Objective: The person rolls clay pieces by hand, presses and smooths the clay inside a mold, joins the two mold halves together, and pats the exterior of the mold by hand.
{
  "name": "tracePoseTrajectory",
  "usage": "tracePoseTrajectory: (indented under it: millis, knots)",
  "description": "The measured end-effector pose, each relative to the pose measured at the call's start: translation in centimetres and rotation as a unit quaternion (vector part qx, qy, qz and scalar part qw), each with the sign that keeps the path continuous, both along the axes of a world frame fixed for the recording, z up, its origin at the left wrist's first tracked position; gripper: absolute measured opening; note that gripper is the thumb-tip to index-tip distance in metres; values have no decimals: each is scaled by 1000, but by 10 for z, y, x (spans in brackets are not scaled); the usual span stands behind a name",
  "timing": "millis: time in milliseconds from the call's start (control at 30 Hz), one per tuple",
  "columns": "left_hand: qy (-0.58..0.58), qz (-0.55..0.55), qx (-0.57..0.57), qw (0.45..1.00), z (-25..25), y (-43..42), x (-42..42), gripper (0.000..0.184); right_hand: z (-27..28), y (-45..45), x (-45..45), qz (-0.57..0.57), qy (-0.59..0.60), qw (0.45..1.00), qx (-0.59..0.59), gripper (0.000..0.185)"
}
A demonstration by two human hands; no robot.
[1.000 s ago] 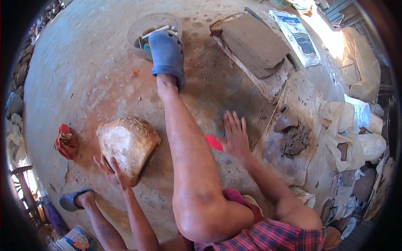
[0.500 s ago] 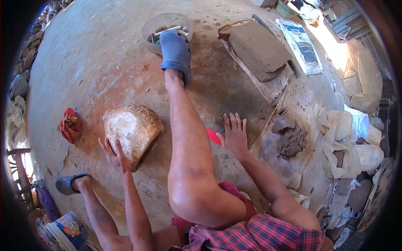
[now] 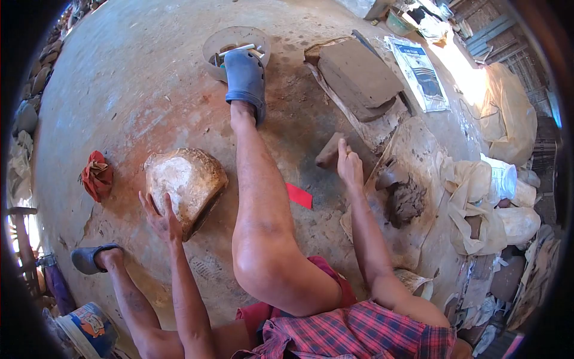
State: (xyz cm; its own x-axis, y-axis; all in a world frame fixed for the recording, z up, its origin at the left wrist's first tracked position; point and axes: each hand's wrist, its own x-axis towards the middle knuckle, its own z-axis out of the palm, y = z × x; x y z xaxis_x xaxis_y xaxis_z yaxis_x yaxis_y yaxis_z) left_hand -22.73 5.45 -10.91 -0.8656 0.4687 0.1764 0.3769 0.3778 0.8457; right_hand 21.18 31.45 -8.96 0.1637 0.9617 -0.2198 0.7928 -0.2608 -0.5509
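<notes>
My left hand [image 3: 162, 222] is spread with its fingers apart at the near left edge of a pale, brown-stained dome-shaped form [image 3: 185, 182]; whether the fingertips touch it I cannot tell. On the other side of my raised leg, my right hand [image 3: 351, 167] is closed on a short brown block-like tool [image 3: 329, 151], its thumb pointing forward along the top. The tool sits over the dark damp patch of floor. Between my shin and right forearm lies a flat red piece [image 3: 299, 195]. Right of my right hand is a lump of wet grey clay [image 3: 406, 203] on a sheet.
Ahead, a thick clay slab [image 3: 362, 78] lies on cloth. A plastic tub [image 3: 210, 45] with tools stands beyond my clog [image 3: 244, 78]. Left is a crumpled red cloth [image 3: 96, 176]. Sacks [image 3: 508, 113] and plastic bags [image 3: 478, 197] line the right side. A bucket [image 3: 95, 329] stands lower left.
My right hand was flat with spread fingers over the floor by the red piece; now it has moved forward and grips the brown tool. My left hand stays by the dome-shaped form.
</notes>
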Motion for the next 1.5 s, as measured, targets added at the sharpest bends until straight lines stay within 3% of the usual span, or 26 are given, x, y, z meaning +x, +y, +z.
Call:
tracePoseTrajectory:
  millis: [100, 200, 233, 300, 333, 400, 500, 600, 633, 667, 700, 733, 833, 867, 900, 967, 1033, 1100, 1133, 1167, 1267, 1367, 1433, 1500]
  knots:
    - [-12, 6, 6, 1000, 3, 1, 2, 84, 44, 11, -3, 43, -104, 993, -38, 87]
    - [-26, 4, 23, 999, -2, -2, 1, 84, 44, 40, -9, 170, -68, 924, 336, 88]
    - [-31, 0, 35, 999, -3, -2, -1, 84, 53, 47, -20, 170, -68, 925, 331, 88]
    - [-41, 0, 30, 999, 2, -1, 2, 83, 57, 56, -43, 250, -200, 850, 418, 92]
    - [-51, 2, 31, 998, 4, -1, 3, 83, 20, 55, -49, 251, -196, 851, 418, 92]
    - [-47, 0, 34, 998, 0, -4, 3, 81, -71, 49, -56, 408, -223, 851, 245, 100]
    - [-62, 2, 43, 997, -1, -14, 4, 79, -70, 54, -57, 391, -225, 872, 188, 107]
    - [-56, -1, 42, 998, 6, 5, 5, 78, -30, 80, -58, 333, -153, 873, 323, 106]
    - [-44, 1, 11, 999, 11, 1, 6, 78, -41, 80, -56, 340, -142, 872, 321, 106]
    - [-68, -8, 88, 994, -5, -2, -1, 78, -53, 77, -59, 353, -155, 862, 330, 106]
    - [-49, -5, 88, 995, -6, -7, -2, 78, -63, 72, -61, 357, -172, 852, 342, 105]
    - [-49, 2, 71, 996, -7, -10, 3, 77, -72, 69, -61, 419, -290, 842, 177, 105]
    - [-60, 0, 42, 997, 2, -5, 8, 75, -76, 78, -58, 376, -186, 888, 186, 106]
    - [-67, -2, 52, 996, -1, -5, 4, 75, -72, 89, -57, 349, -151, 886, 266, 105]
    - [-69, -2, 60, 996, -3, -2, 0, 75, -47, 98, -58, 350, -153, 886, 264, 105]
    - [-62, 3, 29, 998, 5, -3, 8, 74, -7, 98, -59, 324, -156, 838, 410, 105]
    - [-45, 4, 37, 998, 9, 0, 6, 73, -63, 96, -52, 327, -201, 842, 380, 106]
    - [-52, 4, 53, 997, 0, -5, -4, 72, -77, 96, -49, 391, -245, 859, 222, 106]
    - [-42, 3, 37, 998, 1, -8, -1, 71, -76, 101, -48, 384, -228, 871, 203, 106]
    - [-29, 2, 28, 999, -3, -3, 0, 71, -72, 114, -39, 381, -237, 870, 206, 106]
    - [-53, 5, 49, 997, -4, 5, 2, 70, -23, 124, -37, 309, -163, 844, 407, 107]
    - [-35, 0, 56, 998, 0, 10, -6, 69, -99, 130, -33, 375, -191, 863, 279, 107]
    - [-39, -7, 34, 999, 2, -2, 0, 70, -82, 126, -30, 391, -244, 859, 223, 106]
    - [-55, -10, 52, 997, -1, 3, 1, 72, -63, 139, -37, 341, -158, 882, 285, 105]
